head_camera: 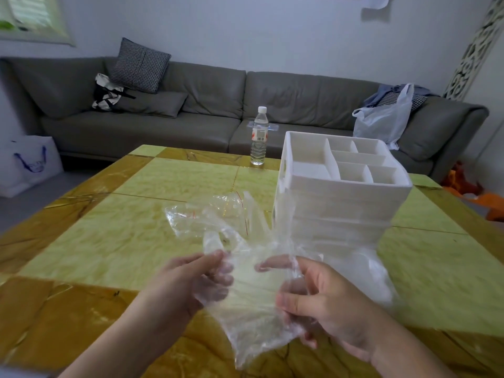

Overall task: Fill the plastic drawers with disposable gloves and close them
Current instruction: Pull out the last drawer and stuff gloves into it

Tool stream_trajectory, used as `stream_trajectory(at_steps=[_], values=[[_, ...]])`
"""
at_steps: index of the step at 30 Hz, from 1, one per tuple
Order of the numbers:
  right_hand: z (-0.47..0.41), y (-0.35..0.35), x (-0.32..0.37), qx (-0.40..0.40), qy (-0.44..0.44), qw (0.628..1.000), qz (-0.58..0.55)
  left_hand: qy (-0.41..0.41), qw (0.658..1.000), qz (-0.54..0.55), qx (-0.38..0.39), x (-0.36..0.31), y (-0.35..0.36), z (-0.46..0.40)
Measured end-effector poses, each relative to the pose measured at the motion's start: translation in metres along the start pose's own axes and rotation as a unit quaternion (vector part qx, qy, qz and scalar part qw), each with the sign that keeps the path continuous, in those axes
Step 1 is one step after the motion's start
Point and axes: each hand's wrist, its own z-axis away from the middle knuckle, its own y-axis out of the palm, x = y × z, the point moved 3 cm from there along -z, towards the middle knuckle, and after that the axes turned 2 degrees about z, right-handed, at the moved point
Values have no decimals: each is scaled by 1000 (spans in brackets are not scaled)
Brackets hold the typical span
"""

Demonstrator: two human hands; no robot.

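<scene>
Low in the middle of the frame, a clear disposable glove (245,293) is held up over the table (109,241) by both hands. The left hand (191,282) grips its left edge, thumb on top and curled fingers showing through the film. The right hand (321,301) pinches the right edge between thumb and bent fingers, with more loose film bunched against its palm. Just behind the glove, a crumpled clear bag (207,214) with thin red marks lies on the table.

The white plastic drawer unit (335,203) stands right of centre, on the table — its open top is divided into several compartments. Its drawer fronts are partly veiled by the film, so it cannot be told whether they are shut.

A water bottle (259,137) stands at the far edge of the table; its label carries red print and a barcode, but no words can be read. A grey sofa (204,105) runs across the upper frame — a white plastic bag (384,118) rests on its right end.
</scene>
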Motion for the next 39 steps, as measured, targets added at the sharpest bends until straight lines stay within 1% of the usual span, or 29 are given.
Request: stream_trajectory(at_steps=[3, 4, 5, 6, 8, 10, 11, 12, 13, 15, 17, 20, 23, 25, 26, 28, 30, 31, 32, 33, 34, 35, 36, 37, 38, 39], values=[[2, -8, 3, -13, -4, 1000, 1, 125, 983, -82, -106, -10, -13, -5], [3, -12, 4, -19, -2, 1000, -5, 148, 976, -89, -132, -14, -17, -5], [4, -14, 3, -21, 2, 1000, -10, 150, 976, -76, -140, -18, -19, -4], [5, -17, 3, -20, 7, 1000, -13, 134, 981, -52, -131, -20, -20, -3], [6, -19, 1, -6, 16, 1000, -11, 45, 996, -3, -74, -20, -14, 0], [8, -21, 1, 17, 22, 1000, -3, -59, 998, -7, 10, -18, -1, 8], [9, -22, 1, 30, 26, 999, 5, -85, 995, -15, 41, -15, 4, 11], [10, -23, 2, 43, 31, 998, 17, -87, 994, -28, 55, -12, 9, 11], [11, -24, 1, 54, 37, 997, 34, -73, 994, -50, 57, -9, 11, 10], [13, -30, 0, 56, 50, 996, 58, -23, 995, -93, 35, -4, 10, 2], [16, -41, -2, 13, 53, 997, 54, 23, 994, -110, -6, -2, 11, -4], [19, -58, -6, -104, 51, 993, 36, 84, 993, -63, -50, -3, 22, -3], [19, -73, -11, -226, 28, 972, -53, 123, 990, -2, -68, 0, 38, 0], [19, -78, -11, -281, -8, 952, -125, 135, 989, 21, -61, 6, 49, 3], [21, -81, -10, -300, -22, 943, -140, 133, 989, 23, -53, 9, 56, 4], [21, -90, -8, -337, -44, 933, -119, 129, 991, 14, -35, 15, 66, 6], [22, -109, -9, -393, -53, 917, -27, 161, 985, -46, -32, 18, 71, 4], [21, -119, -11, -416, -47, 908, 25, 197, 974, -101, -45, 18, 70, 3], [19, -128, -14, -426, -33, 902, 67, 246, 951, -173, -67, 16, 70, 5], [16, -134, -17, -428, -22, 899, 91, 307, 914, -250, -83, 11, 72, 8], [15, -141, -20, -426, -12, 898, 111, 373, 867, -321, -83, 5, 81, 13], [14, -145, -23, -421, -7, 897, 134, 432, 817, -377, -67, 0, 93, 17], [14, -149, -25, -417, -2, 894, 163, 470, 773, -425, -36, 0, 110, 17], [14, -150, -27, -410, -1, 892, 190, 483, 741, -467, 7, 2, 127, 15], [13, -149, -28, -403, 2, 889, 216, 465, 722, -510, 51, 6, 145, 9], [12, -150, -29, -400, 7, 884, 243, 420, 709, -559, 87, 15, 162, 0]])
